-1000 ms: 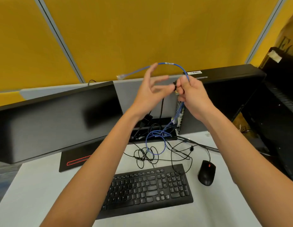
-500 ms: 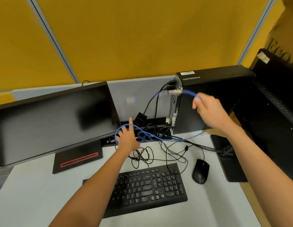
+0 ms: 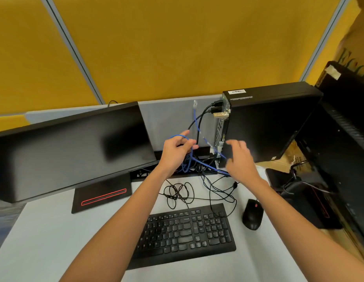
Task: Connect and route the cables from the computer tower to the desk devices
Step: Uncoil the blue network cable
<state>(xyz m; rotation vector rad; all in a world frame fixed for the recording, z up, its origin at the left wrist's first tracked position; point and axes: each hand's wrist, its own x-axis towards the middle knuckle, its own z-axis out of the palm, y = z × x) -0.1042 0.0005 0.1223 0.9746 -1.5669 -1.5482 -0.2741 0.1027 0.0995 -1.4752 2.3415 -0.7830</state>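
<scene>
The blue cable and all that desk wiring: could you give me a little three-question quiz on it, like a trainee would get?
1. True or false: the clear plug of the blue cable is seated in the computer tower.
2. Which hand grips the blue cable: A) left hand, B) right hand, C) both?
3. Fill in: the mouse lies to the ____ of the keyboard.

Key:
1. False; the plug hangs free in the air in front of the grey panel.
2. A; the right hand is spread open near the tower's lower rear corner.
3. Right.
</scene>
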